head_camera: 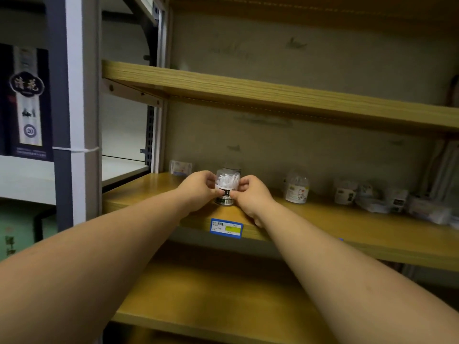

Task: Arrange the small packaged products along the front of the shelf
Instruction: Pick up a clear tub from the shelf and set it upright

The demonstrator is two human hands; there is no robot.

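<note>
A clear round tub of white floss picks (227,181) stands upright on the wooden middle shelf (323,227), a short way back from its front edge. My left hand (198,188) grips its left side and my right hand (252,197) grips its right side, thumbs on the label. Another dark-lidded tub (232,168) stands right behind it, mostly hidden. A small flat pack (180,167) leans at the back left. To the right sit a clear tub (296,186), a white-labelled tub (344,192) and several blurred small packs (387,201).
A blue and yellow price tag (226,227) is fixed on the shelf's front edge below the held tub. An upper wooden shelf (248,91) hangs overhead and a lower one (211,306) lies beneath. Dark boxed goods (27,100) stand in the unit at left.
</note>
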